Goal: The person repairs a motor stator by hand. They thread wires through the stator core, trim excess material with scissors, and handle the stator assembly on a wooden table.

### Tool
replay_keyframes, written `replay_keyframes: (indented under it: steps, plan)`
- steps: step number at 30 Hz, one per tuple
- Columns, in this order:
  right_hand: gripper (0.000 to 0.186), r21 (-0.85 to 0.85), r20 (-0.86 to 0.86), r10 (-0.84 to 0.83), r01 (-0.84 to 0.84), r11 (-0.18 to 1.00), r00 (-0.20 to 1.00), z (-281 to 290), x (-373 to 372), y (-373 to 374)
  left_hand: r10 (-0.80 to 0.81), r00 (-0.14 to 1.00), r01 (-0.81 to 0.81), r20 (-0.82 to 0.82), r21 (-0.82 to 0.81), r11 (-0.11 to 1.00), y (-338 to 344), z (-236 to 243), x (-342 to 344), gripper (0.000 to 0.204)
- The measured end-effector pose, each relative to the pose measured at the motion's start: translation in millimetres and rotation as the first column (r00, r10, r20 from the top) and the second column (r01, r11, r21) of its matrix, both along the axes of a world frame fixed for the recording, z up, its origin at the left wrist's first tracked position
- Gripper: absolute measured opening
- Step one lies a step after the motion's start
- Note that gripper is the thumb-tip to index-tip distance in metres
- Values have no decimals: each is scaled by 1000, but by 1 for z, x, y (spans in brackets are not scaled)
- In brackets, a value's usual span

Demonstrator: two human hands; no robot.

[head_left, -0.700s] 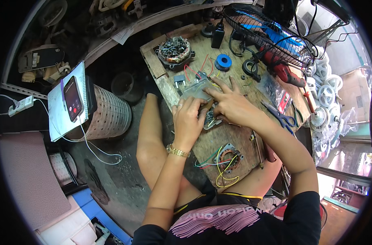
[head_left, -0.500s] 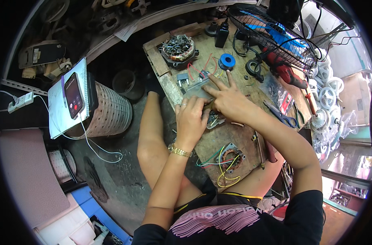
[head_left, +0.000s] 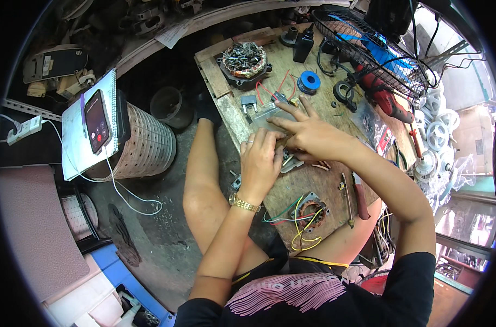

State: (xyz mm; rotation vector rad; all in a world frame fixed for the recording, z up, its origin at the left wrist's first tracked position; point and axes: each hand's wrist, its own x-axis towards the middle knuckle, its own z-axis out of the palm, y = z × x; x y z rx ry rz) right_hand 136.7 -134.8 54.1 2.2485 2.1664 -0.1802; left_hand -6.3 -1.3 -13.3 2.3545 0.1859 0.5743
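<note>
My left hand [head_left: 259, 161] is on the worn plywood table [head_left: 231, 125], its fingers curled together at the near edge of a pale translucent plastic piece [head_left: 270, 114]; what they grip is hidden. My right hand [head_left: 313, 133] lies over that piece from the right, index and middle fingers stretched out and apart, thumb tucked beside my left fingertips. Small metal parts show under both hands. Red wires [head_left: 283, 82] and a small grey part [head_left: 248, 103] sit just beyond. Nearer me lies a small motor stator [head_left: 312, 215] with yellow, green, white and red wires.
A wound stator [head_left: 242, 62], blue spool [head_left: 309, 82], black bottle [head_left: 302, 46] and wire fan cage [head_left: 368, 52] are toward the back. Red drill [head_left: 392, 106], screwdriver [head_left: 414, 139] and white wheels [head_left: 437, 133] are right. Phone [head_left: 95, 122] on a notebook [head_left: 74, 152] is left.
Both hands have shifted slightly right in the view, along with the table and its items. Their hold over the translucent piece looks much the same.
</note>
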Motion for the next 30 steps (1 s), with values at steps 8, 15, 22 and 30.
replay_keyframes:
  steps: [8, 15, 22, 30]
  plan:
    - [30, 50, -217, -364, 382, 923, 906, 41, 5, -74, -2, 1000, 2, -15, 6, 1000, 1, 5, -5, 27]
    - [45, 105, -408, -530, 615, 781, 743, -7, -25, -96, -46, 999, 45, 14, 31, 998, -1, 16, -7, 23]
    - [36, 161, -417, -366, 464, 871, 832, -26, -27, -70, 20, 998, -23, 60, 49, 999, 4, 22, -16, 19]
    - [21, 360, -453, -361, 537, 763, 815, -20, -54, -100, 112, 986, -164, -120, -646, 746, -7, 4, -37, 58]
